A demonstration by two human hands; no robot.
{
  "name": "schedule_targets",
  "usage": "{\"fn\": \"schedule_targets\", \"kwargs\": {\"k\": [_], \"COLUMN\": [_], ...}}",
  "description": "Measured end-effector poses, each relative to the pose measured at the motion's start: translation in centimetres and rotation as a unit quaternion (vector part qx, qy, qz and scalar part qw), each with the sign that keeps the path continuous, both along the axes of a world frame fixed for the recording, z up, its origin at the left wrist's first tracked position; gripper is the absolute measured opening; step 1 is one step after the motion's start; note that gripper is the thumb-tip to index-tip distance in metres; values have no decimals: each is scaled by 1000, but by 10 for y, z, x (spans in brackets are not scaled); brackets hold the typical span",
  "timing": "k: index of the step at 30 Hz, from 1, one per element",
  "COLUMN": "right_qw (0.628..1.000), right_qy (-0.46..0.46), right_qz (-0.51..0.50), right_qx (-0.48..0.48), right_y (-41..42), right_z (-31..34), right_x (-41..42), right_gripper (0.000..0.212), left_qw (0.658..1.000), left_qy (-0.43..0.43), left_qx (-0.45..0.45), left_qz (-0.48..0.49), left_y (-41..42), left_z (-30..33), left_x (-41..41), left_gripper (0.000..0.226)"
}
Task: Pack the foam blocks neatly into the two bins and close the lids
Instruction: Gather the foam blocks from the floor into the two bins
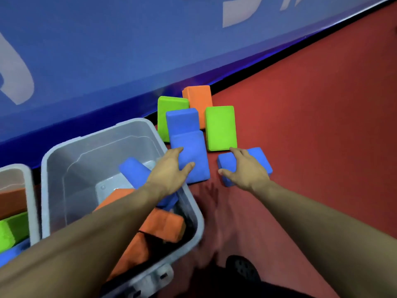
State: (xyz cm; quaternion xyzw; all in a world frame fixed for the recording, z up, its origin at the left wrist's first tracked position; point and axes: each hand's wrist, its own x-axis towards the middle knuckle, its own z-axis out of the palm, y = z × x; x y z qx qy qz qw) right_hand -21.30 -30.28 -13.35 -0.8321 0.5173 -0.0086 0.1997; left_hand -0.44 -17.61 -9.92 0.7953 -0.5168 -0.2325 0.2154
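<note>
Red floor (311, 117) — hands, seemingly gripping blocks

Large clear bin (64, 168) at near left, lid off, holds tilted blue block (135, 171) over jumbled orange blocks (163, 224). Second bin (30, 190) at far left edge, partly cut off, holds orange, green, blue blocks. Loose on red floor right of large bin: two blue blocks overlapping (191, 147), third blue block (227, 162) near right, two green blocks (221, 127) upright, orange block (198, 100) farthest, by blue wall.
</note>
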Motion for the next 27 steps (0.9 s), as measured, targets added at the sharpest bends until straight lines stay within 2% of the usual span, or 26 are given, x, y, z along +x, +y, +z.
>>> {"fn": "schedule_targets", "kwargs": {"k": [7, 10, 14, 17, 21, 24, 27], "right_qw": [997, 992, 984, 980, 976, 976, 976], "right_qy": [22, 28, 50, 55, 44, 33, 11], "right_qz": [-34, -77, -111, -149, -190, -205, -213], "right_qx": [63, 101, 131, 120, 98, 69, 49], "right_y": [-60, -77, -84, -82, -73, -71, -75], "right_z": [-93, -137, -184, -207, -229, -237, -243], "right_x": [-20, -13, -1, 7, 17, 14, 11], "right_gripper": [96, 99, 111, 125, 139, 136, 122], "left_qw": [991, 985, 968, 963, 953, 948, 953], "left_qy": [-100, -128, -205, -217, -290, -305, -271], "left_qx": [44, 55, 109, 148, 75, 72, 101], "left_qz": [-78, -101, -92, -56, -52, -58, -91], "left_y": [-97, -144, -187, -192, -185, -188, -194], "left_z": [-68, -92, -125, -144, -161, -157, -146], "left_x": [-10, 1, 29, 37, 43, 45, 49], "left_gripper": [67, 76, 97, 103, 110, 100, 88]}}
